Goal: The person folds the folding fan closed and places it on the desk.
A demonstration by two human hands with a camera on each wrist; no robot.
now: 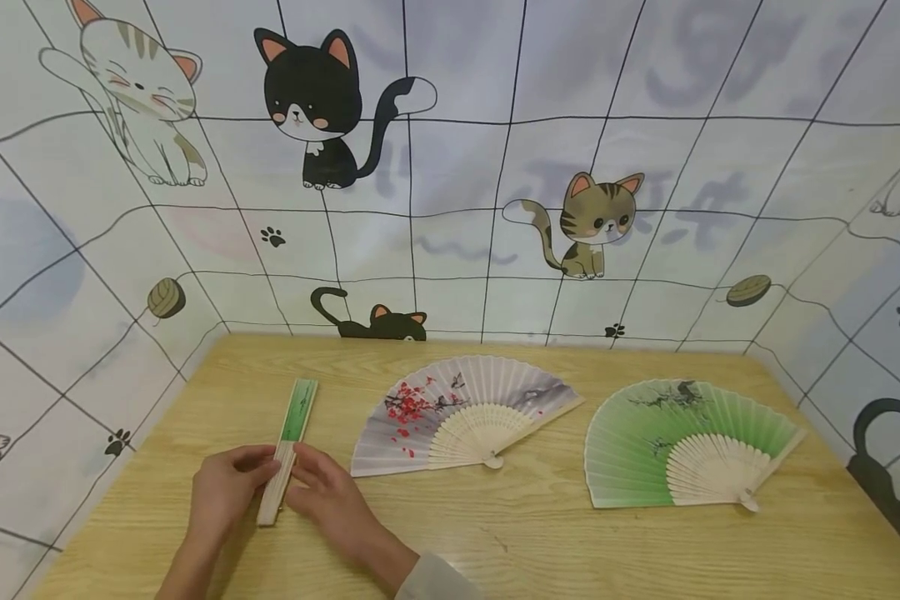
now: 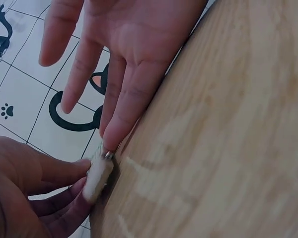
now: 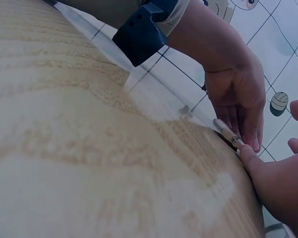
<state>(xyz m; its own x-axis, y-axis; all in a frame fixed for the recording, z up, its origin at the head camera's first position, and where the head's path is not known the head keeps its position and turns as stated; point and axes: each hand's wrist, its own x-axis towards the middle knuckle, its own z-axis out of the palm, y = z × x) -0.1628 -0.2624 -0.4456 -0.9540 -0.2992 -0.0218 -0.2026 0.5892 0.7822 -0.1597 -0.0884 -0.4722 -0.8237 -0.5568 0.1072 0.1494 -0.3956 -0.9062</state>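
A folded hand fan point(image 1: 296, 417), with pale ribs and a green cloth end, lies at the left of the table, tilted slightly away to the right. My left hand point(image 1: 225, 492) pinches its near half between thumb and fingers; the left wrist view shows the fan's pale rib end point(image 2: 99, 173) in that grip. From the other side my right hand point(image 1: 337, 504) touches the fan, its fingers mostly straight. A metal rivet shows at the fan's end in the left wrist view. In the right wrist view, the right thumb rests against the fan point(image 3: 227, 133).
Right of my hands lies a spread grey-white fan point(image 1: 480, 412) with red blossoms. Farther right is a spread green fan point(image 1: 690, 446) with a dark branch print. The wooden table point(image 1: 525, 542) meets a cat-printed wall cloth point(image 1: 465, 167) at its back and sides.
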